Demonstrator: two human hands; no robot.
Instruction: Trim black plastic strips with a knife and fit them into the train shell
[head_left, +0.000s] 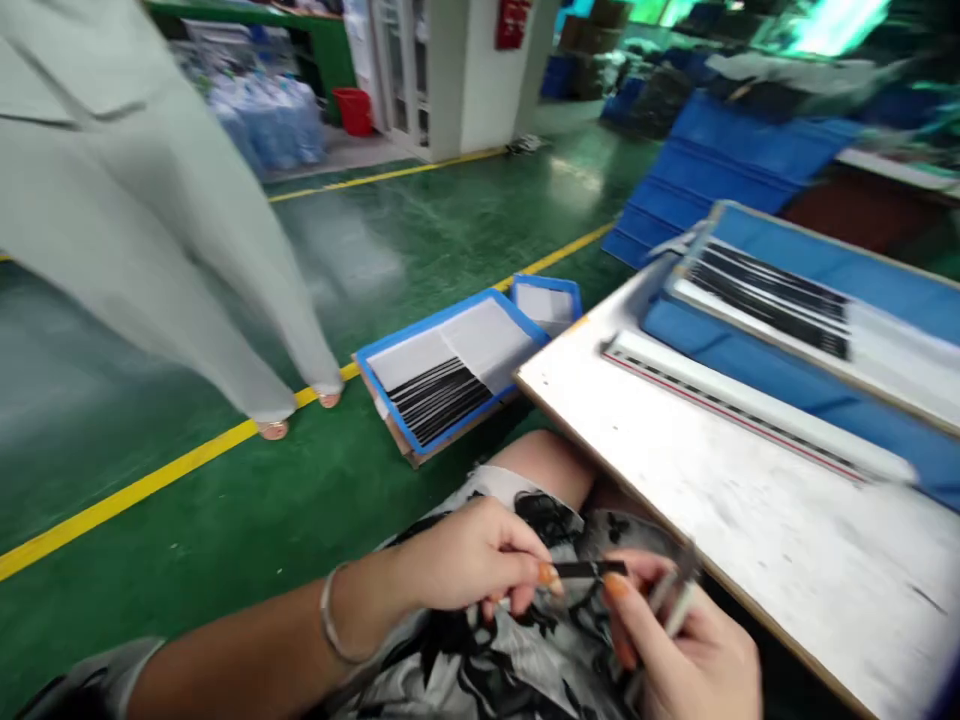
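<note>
My left hand (499, 560), with a bangle on its wrist, is closed over my lap and pinches one end of a short, flat black strip (585, 569). At the strip's other end, the thumb and fingers of my right hand (686, 640) are closed. A pale-handled metal tool (681, 590) is also tucked in the right hand, its tip pointing up and away from the strip. Blur hides the tool's exact kind. Both hands are just left of the white table's near edge.
On the white table (720, 470) lie a long white bar (757, 405) and a blue-edged tray (900, 370) of black strips. Low beside the table, a blue-rimmed tray (517, 355) holds more strips. A person in pale trousers (217, 240) stands at left on the green floor.
</note>
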